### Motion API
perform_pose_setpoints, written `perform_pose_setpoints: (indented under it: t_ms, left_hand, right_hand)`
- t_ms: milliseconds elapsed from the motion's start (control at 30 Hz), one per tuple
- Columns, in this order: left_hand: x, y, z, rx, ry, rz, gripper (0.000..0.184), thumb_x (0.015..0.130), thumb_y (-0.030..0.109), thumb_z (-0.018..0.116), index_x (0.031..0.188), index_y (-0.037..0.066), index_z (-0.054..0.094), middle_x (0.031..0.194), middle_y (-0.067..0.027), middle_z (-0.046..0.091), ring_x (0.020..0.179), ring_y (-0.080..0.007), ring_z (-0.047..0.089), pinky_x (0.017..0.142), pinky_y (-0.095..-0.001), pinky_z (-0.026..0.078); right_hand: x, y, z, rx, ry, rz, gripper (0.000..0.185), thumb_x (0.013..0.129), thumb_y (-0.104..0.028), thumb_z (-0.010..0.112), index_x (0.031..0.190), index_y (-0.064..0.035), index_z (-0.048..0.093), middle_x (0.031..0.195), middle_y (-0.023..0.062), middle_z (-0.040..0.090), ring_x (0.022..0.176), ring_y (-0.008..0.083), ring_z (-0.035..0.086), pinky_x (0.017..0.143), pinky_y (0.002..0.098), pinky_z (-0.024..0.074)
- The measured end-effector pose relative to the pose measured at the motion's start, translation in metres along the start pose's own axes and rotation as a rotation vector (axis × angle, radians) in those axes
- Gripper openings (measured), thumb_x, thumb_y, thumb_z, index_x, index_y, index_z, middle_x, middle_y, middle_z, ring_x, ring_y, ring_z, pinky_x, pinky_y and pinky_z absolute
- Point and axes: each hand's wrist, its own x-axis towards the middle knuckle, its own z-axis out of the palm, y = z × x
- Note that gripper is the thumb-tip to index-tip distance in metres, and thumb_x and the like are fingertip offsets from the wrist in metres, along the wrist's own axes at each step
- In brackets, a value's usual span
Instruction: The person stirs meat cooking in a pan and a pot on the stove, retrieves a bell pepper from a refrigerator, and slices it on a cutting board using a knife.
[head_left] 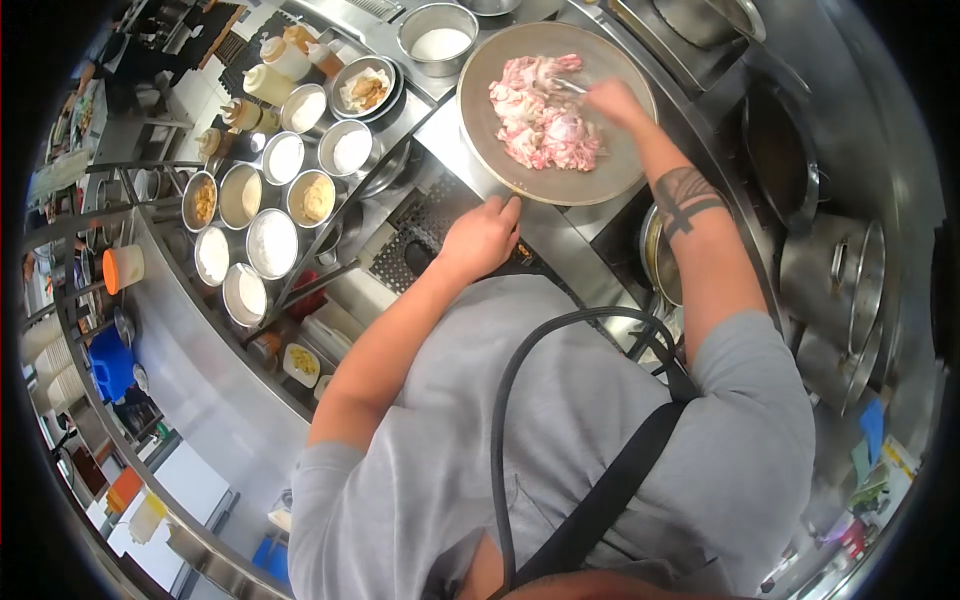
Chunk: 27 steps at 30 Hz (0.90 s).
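A wide round pan (480,150) holds a heap of raw, pale pink meat pieces (545,115). My right hand (615,102) reaches over the pan, closed around a shiny metal utensil (572,87). The utensil's tip is in the meat, and its exact kind does not show. Just below the pan's near rim is my left hand (482,238), its fingers curled with the thumb uppermost. What those fingers grip, if anything, is hidden beneath the hand.
On the left, several metal containers (273,243) hold white and yellow foods, near squeeze bottles (268,84). A metal bowl of white contents (440,44) stands beside the pan. Another pan (660,255) sits below my right forearm; large pots (832,270) stand at right.
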Motion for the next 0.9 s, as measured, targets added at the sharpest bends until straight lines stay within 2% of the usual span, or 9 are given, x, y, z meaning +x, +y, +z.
perform_pose_setpoints:
  t_ms: [33, 67, 133, 233, 500, 533, 667, 733, 900]
  left_hand:
    - [-0.001, 0.000, 0.001, 0.001, 0.007, 0.004, 0.035, 0.087, 0.016, 0.067, 0.118, 0.004, 0.059, 0.087, -0.0150, 0.058, 0.076, -0.0332, 0.065, 0.067, -0.0433, 0.055]
    - [-0.002, 0.000, 0.001, 0.001, 0.016, 0.008, 0.035, 0.086, 0.016, 0.067, 0.118, 0.003, 0.060, 0.086, -0.0149, 0.058, 0.076, -0.0330, 0.065, 0.067, -0.0432, 0.055]
    - [-0.002, 0.001, 0.001, -0.006, 0.024, -0.002, 0.035, 0.086, 0.016, 0.068, 0.117, 0.003, 0.060, 0.086, -0.0148, 0.058, 0.076, -0.0329, 0.065, 0.067, -0.0432, 0.055]
    - [-0.002, 0.001, 0.002, -0.014, 0.038, -0.008, 0.034, 0.086, 0.015, 0.068, 0.117, 0.003, 0.060, 0.086, -0.0145, 0.059, 0.076, -0.0328, 0.065, 0.066, -0.0431, 0.055]
    - [-0.001, 0.002, 0.000, -0.030, 0.048, -0.023, 0.035, 0.085, 0.015, 0.069, 0.117, 0.004, 0.061, 0.086, -0.0140, 0.059, 0.077, -0.0326, 0.066, 0.067, -0.0430, 0.055]
    - [-0.002, 0.003, -0.001, -0.030, 0.047, -0.023, 0.035, 0.085, 0.015, 0.069, 0.117, 0.004, 0.061, 0.086, -0.0139, 0.059, 0.077, -0.0326, 0.066, 0.067, -0.0429, 0.055]
    - [-0.003, 0.002, 0.002, -0.027, 0.052, -0.022, 0.035, 0.085, 0.016, 0.069, 0.117, 0.004, 0.061, 0.087, -0.0137, 0.059, 0.078, -0.0325, 0.066, 0.067, -0.0426, 0.055]
    - [-0.004, 0.003, 0.002, -0.033, 0.043, -0.032, 0.036, 0.085, 0.016, 0.069, 0.118, 0.004, 0.061, 0.087, -0.0136, 0.059, 0.078, -0.0323, 0.066, 0.067, -0.0425, 0.055]
    - [-0.005, 0.002, 0.001, -0.031, 0.057, -0.034, 0.037, 0.085, 0.017, 0.069, 0.119, 0.004, 0.060, 0.087, -0.0134, 0.060, 0.078, -0.0320, 0.066, 0.067, -0.0425, 0.055]
  right_hand:
    - [-0.013, -0.016, 0.007, -0.164, 0.088, -0.231, 0.020, 0.076, -0.021, 0.062, 0.083, -0.0055, 0.073, 0.087, 0.0202, 0.070, 0.084, 0.0410, 0.067, 0.075, 0.0496, 0.0535]
    - [-0.028, -0.031, 0.007, -0.168, 0.082, -0.237, 0.020, 0.076, -0.021, 0.062, 0.083, -0.0055, 0.073, 0.087, 0.0202, 0.070, 0.084, 0.0410, 0.067, 0.075, 0.0496, 0.0535]
    - [-0.064, -0.057, -0.009, -0.350, 0.022, -0.377, 0.019, 0.084, -0.021, 0.064, 0.097, -0.0100, 0.073, 0.089, 0.0199, 0.069, 0.088, 0.0404, 0.066, 0.077, 0.0507, 0.0513]
    - [-0.099, -0.061, -0.046, -0.423, 0.026, -0.410, 0.020, 0.084, -0.022, 0.060, 0.094, -0.0077, 0.071, 0.091, 0.0191, 0.069, 0.090, 0.0394, 0.066, 0.079, 0.0517, 0.0523]
    - [-0.123, -0.053, -0.136, -0.510, 0.165, -0.205, 0.021, 0.088, -0.023, 0.059, 0.094, -0.0089, 0.073, 0.096, 0.0195, 0.070, 0.095, 0.0397, 0.066, 0.084, 0.0507, 0.0530]
    - [-0.124, -0.058, -0.136, -0.537, 0.153, -0.121, 0.021, 0.088, -0.024, 0.059, 0.094, -0.0090, 0.073, 0.097, 0.0191, 0.071, 0.095, 0.0399, 0.067, 0.084, 0.0507, 0.0530]
    - [-0.110, -0.058, -0.099, -0.541, 0.172, -0.151, 0.025, 0.087, -0.026, 0.061, 0.095, -0.0067, 0.073, 0.097, 0.0207, 0.071, 0.095, 0.0404, 0.067, 0.085, 0.0505, 0.0533]
    - [-0.100, -0.063, -0.076, -0.471, 0.079, -0.125, 0.030, 0.086, -0.029, 0.061, 0.097, -0.0035, 0.073, 0.098, 0.0232, 0.070, 0.096, 0.0403, 0.067, 0.086, 0.0500, 0.0536]
    - [-0.084, -0.069, -0.098, -0.477, 0.035, -0.140, 0.034, 0.085, -0.030, 0.062, 0.098, -0.0011, 0.073, 0.101, 0.0248, 0.070, 0.098, 0.0404, 0.067, 0.088, 0.0493, 0.0535]
